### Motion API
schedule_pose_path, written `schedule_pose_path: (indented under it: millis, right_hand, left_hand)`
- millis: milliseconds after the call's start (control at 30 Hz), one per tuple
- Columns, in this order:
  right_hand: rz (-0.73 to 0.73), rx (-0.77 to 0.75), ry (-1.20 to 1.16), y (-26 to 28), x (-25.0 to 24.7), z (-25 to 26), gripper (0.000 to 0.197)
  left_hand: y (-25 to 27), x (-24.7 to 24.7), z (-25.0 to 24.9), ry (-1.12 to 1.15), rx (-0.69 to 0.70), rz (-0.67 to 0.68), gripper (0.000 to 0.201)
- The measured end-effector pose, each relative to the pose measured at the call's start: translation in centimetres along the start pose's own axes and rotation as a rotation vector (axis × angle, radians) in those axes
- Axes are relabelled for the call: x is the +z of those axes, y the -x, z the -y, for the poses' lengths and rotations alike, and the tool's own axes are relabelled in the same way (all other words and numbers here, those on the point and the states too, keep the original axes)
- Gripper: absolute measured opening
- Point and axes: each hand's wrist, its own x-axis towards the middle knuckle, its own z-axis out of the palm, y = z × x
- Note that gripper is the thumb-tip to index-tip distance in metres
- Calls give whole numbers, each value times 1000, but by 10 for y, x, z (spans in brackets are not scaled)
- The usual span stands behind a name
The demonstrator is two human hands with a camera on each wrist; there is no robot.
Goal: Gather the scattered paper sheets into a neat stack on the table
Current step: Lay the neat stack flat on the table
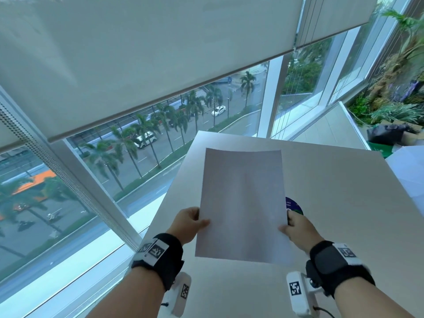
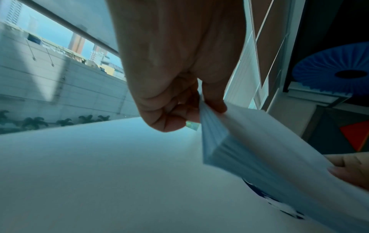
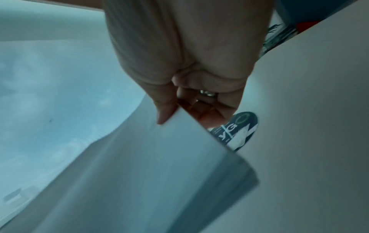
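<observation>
Gathered sheets held in both hands above the table, not yet set down.

At 9 o'clock of the paper sheets [image 1: 242, 203], the left hand [image 1: 187, 222] pinches their left edge, thumb on top and fingers curled beneath; the left wrist view shows several layered edges fanning loose under that pinch. At 3 o'clock the right hand [image 1: 298, 229] clamps the right edge likewise. The sheets hang just above the white table [image 1: 344, 191], so I judge a slack pinch could let lower sheets slide out or skew. A round dark sticker [image 3: 237, 129] beneath, at 4 o'clock, reads "YG"; its smaller print is illegible.
</observation>
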Motion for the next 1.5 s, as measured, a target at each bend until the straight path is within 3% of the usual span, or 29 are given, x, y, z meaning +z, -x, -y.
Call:
schedule_pose_path:
  millis: [100,367,733,833,900,1066,1133,1200,1333,1500]
  right_hand:
    - [-62,111,44,-4,-18,-12,13]
    - [-96,351,38,-11,-43,-42,15]
    - [-141,432,261,-37,-56,-69,6]
    - [-146,461,341,-48,-58,-71,1]
    - [-139,509,418,-51,-57,-66,5]
    - [-227,559,513,-56,-55,-62,31]
    - [-258,560,514,-55,-53,-59,28]
    - [-252,558,539,-54,-51,-56,7]
    - [-256,581,533,-53,-42,-52,39]
    - [-268,577,466,-44,-39,-50,44]
  left_hand:
    - [-16,22,-10,-90,-72,35,20]
    - [-45,73,-25,-487,-190,125,29]
    - [-65,117,-22,-636,-301,152,31]
    - [-70,123,-18,-634,-313,132,21]
    - [-71,126,-17,-617,-302,113,9]
    - [-73,131,-11,-612,-306,55,18]
    - [-72,134,-11,-626,-299,39,25]
    - [-72,136,-12,-637,-293,27,26]
    - [-69,135,-16,-662,-297,38,27]
    - [-53,134,-16,-652,-229,43,40]
